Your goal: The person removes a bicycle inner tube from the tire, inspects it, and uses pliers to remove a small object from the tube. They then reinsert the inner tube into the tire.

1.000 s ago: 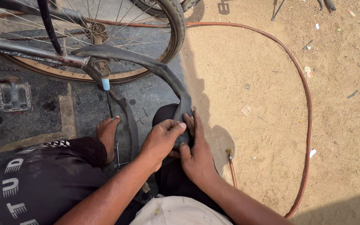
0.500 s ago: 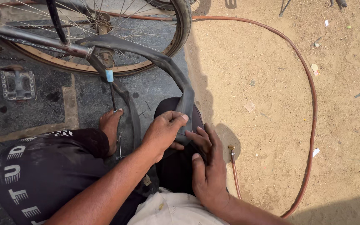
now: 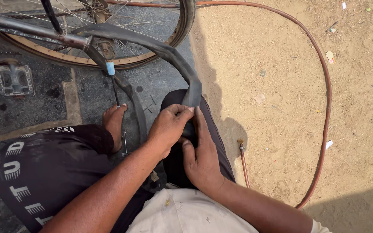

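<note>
Closest in, the person's pale shirt and dark printed shorts [image 3: 44, 172] fill the bottom of the view, with one bare foot [image 3: 114, 123] planted on the dark paving. Both hands meet over the raised knee: the left hand [image 3: 167, 127] has its fingers [image 3: 182, 111] curled shut around a black bicycle inner tube [image 3: 169, 54], pinching it where it drapes down onto the knee, and the right hand [image 3: 201, 157] lies flatter against the same stretch of tube, thumb pressed to the rubber, its fingers mostly extended rather than clenched. From the hands the tube arcs up and left to the bicycle wheel [image 3: 152, 56], which stands on the paving with its tan rim and spokes showing, near a pedal [image 3: 14, 80]. On the sand to the right, a reddish-brown air hose [image 3: 324, 108] loops wide, its brass end [image 3: 240, 142] lying just beside the knee
</note>
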